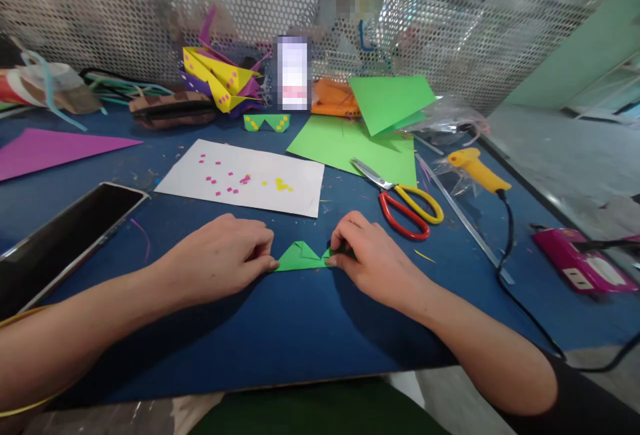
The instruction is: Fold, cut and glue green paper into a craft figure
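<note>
Green folded paper (301,262), ends hidden by both hands (220,255) (373,255).

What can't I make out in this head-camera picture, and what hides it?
Folded green paper, both ends: head view, covered by the left hand and right hand.
Lit screen, its contents: head view, blurred by pixelation.
Black-screened device, one end: head view, cut off by left edge.

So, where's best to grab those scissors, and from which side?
Probably by the red handle and yellow handle, coming from the near right: the scissors lie flat, both loops on that side, the blades pointing away left.
</note>
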Motion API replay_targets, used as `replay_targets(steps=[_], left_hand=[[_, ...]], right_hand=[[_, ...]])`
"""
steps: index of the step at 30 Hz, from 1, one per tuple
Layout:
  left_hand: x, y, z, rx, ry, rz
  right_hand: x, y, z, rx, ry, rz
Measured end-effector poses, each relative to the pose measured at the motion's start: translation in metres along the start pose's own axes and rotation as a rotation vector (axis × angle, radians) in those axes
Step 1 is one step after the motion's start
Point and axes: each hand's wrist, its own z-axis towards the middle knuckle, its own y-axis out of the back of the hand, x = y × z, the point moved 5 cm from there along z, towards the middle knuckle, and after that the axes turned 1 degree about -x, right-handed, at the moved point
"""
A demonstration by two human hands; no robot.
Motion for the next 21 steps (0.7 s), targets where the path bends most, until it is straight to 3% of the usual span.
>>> replay_targets(steps=[7,9,11,13,16,21], left_hand=[[0.016,0.003,-0.012,0.006,0.108,-0.006],[0.016,0.006,-0.017,-0.068,0.130,0.025],[0.006,0.010,-0.021,-0.207,0.043,0.056],[-0.014,0.010,-0.022,-0.319,-0.170,0.035],[-0.042,-0.001,-0.015,-0.302,-0.486,-0.059],[-0.048,-0.012,0.012,-0.233,-0.478,-0.210]], right_hand=[[0.002,0.001,-0.001,-0.017,0.003,0.002],[0.003,0.001,0.000,-0.009,0.001,-0.012],[0.003,0.001,0.000,-0.007,0.002,-0.019],[0.002,0.001,0.000,-0.018,0.009,-0.018],[0.003,0.001,0.000,-0.036,0.025,-0.012],[0.003,0.000,0.000,-0.021,0.036,-0.014]])
